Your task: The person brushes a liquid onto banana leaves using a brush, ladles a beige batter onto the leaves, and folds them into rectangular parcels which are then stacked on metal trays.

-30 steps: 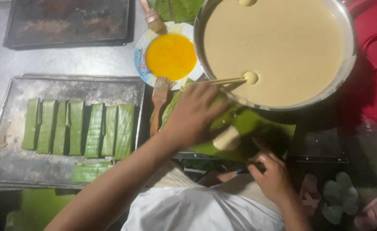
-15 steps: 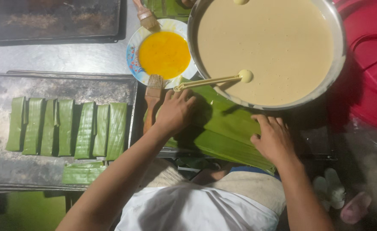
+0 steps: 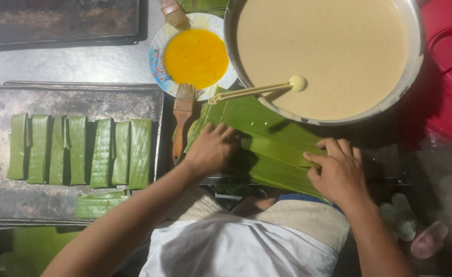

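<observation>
the left hand (image 3: pixel 211 151) and right hand (image 3: pixel 339 172) now lie flat and apart on the banana leaf (image 3: pixel 267 149), which a second ago was bunched under them. the leaf is spread in front of the batter bowl (image 3: pixel 415 56); neither hand seems to grip it, though the fingertips are hard to read.

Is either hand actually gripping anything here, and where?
Neither hand grips anything. The left hand and right hand both press flat on the banana leaves, left near one end, right near the other.
</observation>
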